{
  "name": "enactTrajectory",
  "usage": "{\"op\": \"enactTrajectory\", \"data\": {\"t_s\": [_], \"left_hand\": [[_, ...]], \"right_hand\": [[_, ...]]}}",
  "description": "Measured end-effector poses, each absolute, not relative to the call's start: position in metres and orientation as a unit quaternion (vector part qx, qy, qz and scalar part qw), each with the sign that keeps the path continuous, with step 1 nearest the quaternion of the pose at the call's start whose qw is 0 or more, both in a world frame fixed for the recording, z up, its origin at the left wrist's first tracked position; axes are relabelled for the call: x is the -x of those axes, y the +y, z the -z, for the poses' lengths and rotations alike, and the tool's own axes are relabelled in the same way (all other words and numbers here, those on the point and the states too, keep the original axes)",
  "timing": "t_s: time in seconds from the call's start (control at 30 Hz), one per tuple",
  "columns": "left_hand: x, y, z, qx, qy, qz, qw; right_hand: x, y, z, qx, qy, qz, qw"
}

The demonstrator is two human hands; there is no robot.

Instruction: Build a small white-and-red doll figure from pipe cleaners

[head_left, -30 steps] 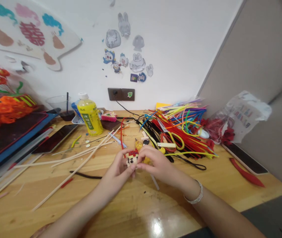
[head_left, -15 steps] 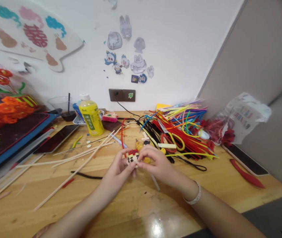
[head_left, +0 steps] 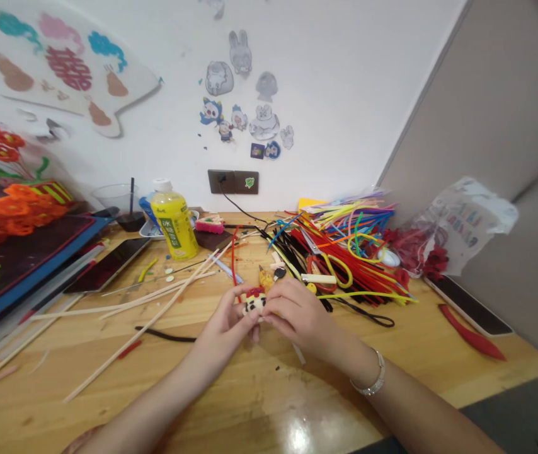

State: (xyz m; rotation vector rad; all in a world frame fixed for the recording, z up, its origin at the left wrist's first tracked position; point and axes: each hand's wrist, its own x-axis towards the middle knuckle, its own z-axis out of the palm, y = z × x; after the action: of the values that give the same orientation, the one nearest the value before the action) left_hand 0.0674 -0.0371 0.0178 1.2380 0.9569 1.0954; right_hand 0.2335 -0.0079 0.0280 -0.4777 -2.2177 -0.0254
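Head view: the wooden worktop [head_left: 231,403] spans the lower half of the frame, with a heap of coloured pipe cleaners [head_left: 349,246] right of centre and loose wooden sticks [head_left: 150,302] left of centre. A yellow drink bottle [head_left: 173,230] stands towards the back, left of centre. At lower centre, the left hand [head_left: 224,318] and right hand [head_left: 300,312] are both curled nearly closed, pinching a small red-topped figure [head_left: 254,301] between their fingers. A silver bracelet [head_left: 373,378] circles the right wrist.
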Motion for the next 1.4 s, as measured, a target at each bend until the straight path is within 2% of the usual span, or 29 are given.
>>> {"op": "enactTrajectory", "data": {"t_s": [0.17,0.8,1.4], "left_hand": [[-0.0677,-0.0369,-0.0182,-0.528,0.401,-0.47,0.583],[-0.0682,-0.0375,-0.0214,-0.531,0.411,-0.46,0.581],[-0.067,-0.0375,-0.0187,-0.538,0.412,-0.469,0.566]], "right_hand": [[-0.2336,-0.0093,-0.026,0.176,-0.887,0.085,0.419],[-0.2373,-0.0153,-0.0327,0.126,-0.891,0.219,0.378],[-0.2366,-0.0097,-0.0268,0.166,-0.881,0.157,0.414]]}}
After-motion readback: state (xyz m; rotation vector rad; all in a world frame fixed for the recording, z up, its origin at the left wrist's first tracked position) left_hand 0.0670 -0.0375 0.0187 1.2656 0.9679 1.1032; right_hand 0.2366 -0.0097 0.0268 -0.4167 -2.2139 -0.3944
